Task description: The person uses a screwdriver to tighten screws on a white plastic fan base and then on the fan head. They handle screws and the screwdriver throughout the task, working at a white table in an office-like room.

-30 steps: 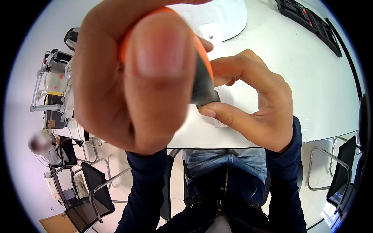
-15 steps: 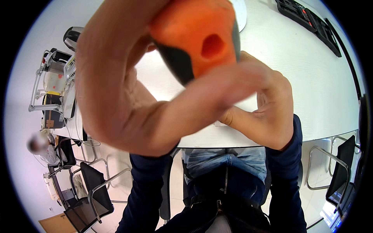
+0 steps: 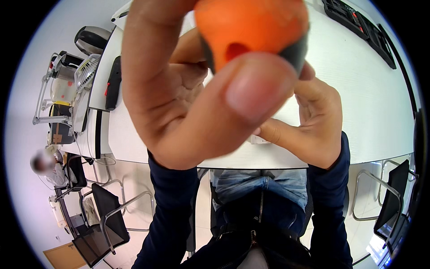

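Gripping the orange-and-black handle point(image 3: 253, 27) at top centre with your left hand point(image 3: 174, 107), you have drawn that thumb back in from its outstretched pose, seemingly firming the hold; your right hand point(image 3: 319, 123), right of centre, curls, contents unclear.

One wide fisheye camera, left of a head-worn pair, looks steeply down across the white, smooth surface point(image 3: 363, 103). Very near the lens loom the bulbous orange-and-black handle point(image 3: 255, 24) and the left of two bare hands point(image 3: 179, 130); the faded blue denim jeans point(image 3: 264, 184) lie farther below.
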A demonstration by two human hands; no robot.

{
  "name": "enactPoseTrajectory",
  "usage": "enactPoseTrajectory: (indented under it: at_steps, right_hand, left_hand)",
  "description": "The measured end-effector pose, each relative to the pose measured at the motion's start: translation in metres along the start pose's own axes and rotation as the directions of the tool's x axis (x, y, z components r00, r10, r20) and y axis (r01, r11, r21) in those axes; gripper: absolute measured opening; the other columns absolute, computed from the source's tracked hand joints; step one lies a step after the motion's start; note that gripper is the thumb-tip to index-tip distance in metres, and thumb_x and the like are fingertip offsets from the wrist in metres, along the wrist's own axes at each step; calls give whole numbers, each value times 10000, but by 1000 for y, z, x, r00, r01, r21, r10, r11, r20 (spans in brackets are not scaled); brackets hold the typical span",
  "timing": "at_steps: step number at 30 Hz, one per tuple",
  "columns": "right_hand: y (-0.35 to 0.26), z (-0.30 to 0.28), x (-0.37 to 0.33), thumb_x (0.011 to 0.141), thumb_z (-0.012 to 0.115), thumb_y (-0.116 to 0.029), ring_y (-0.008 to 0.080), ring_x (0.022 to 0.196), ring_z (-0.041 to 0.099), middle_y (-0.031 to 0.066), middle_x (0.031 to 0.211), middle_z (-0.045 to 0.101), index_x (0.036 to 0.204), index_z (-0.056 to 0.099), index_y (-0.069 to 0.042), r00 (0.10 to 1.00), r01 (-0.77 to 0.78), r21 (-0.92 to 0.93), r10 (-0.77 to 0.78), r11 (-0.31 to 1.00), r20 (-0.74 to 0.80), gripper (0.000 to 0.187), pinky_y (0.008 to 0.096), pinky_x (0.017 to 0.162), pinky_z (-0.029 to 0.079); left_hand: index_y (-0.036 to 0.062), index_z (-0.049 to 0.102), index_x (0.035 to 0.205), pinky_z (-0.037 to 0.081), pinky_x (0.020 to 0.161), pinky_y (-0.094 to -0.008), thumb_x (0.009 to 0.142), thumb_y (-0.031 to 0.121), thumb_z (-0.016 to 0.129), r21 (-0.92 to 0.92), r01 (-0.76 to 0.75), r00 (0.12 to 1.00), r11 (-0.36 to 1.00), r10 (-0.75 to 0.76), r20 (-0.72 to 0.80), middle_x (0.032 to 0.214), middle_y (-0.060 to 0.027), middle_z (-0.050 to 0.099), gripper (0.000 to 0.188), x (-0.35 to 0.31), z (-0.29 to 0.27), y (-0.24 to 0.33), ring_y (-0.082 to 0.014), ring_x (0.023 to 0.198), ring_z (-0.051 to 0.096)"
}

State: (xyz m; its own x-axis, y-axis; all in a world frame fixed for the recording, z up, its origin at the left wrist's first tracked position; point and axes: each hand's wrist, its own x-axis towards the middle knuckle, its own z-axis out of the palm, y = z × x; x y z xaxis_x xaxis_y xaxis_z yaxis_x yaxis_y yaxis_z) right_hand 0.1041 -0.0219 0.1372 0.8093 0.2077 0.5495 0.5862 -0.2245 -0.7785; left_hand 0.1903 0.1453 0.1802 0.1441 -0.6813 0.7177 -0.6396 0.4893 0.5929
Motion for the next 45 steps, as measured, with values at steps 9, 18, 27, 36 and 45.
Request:
enactPoseTrajectory:
  at_steps: [9, 18, 27, 36, 45]
  right_hand:
    - [-4, 6, 4, 634, 752, -108, 147, 744, 513, 58, 806, 595, 937, 597, -8, 995, 96, -86, -98, 992, -18, 355, 275, 711, 403]
    - [-5, 7, 4, 617, 776, -116, 140, 750, 502, 46, 815, 588, 927, 587, -12, 996, 79, -55, -81, 995, -41, 378, 275, 731, 395]
    - [-7, 4, 5, 633, 765, -115, 136, 756, 530, 50, 803, 594, 900, 593, -10, 995, 72, -3, -72, 997, -65, 335, 261, 692, 397]
    - [-9, 6, 6, 608, 785, -184, 97, 674, 515, 26, 749, 595, 875, 608, -28, 994, 63, -129, -74, 990, -84, 357, 225, 574, 360]
    - [1, 7, 5, 629, 755, -177, 140, 661, 521, 36, 783, 615, 911, 615, -32, 978, 185, -17, -185, 983, -100, 347, 250, 578, 376]
  left_hand:
    - [7, 552, 1050, 551, 582, -291, 867, 506, 407, 753, 343, 892, 561, 56, -448, 846, -190, 633, 551, -8, 10, 38, -269, 744, 657]
    - [44, 412, 1216, 555, 657, -390, 851, 552, 377, 405, 377, 831, 833, -111, -545, 943, -238, 604, 626, -21, 9, 35, -300, 771, 652]
    - [74, 413, 1252, 547, 688, -385, 846, 538, 328, 93, 297, 907, 950, -251, -337, 1046, -228, 578, 622, -13, -6, 32, -306, 839, 639]
    - [52, 484, 1172, 549, 673, -352, 852, 517, 418, 674, 335, 862, 659, 75, -502, 999, -211, 601, 569, -13, 14, 32, -263, 820, 645]
    - [249, 443, 1194, 426, 897, -436, 855, 429, 500, -343, 140, 988, 929, -108, 113, 1219, -166, 477, 388, -10, -18, 15, -318, 1061, 525]
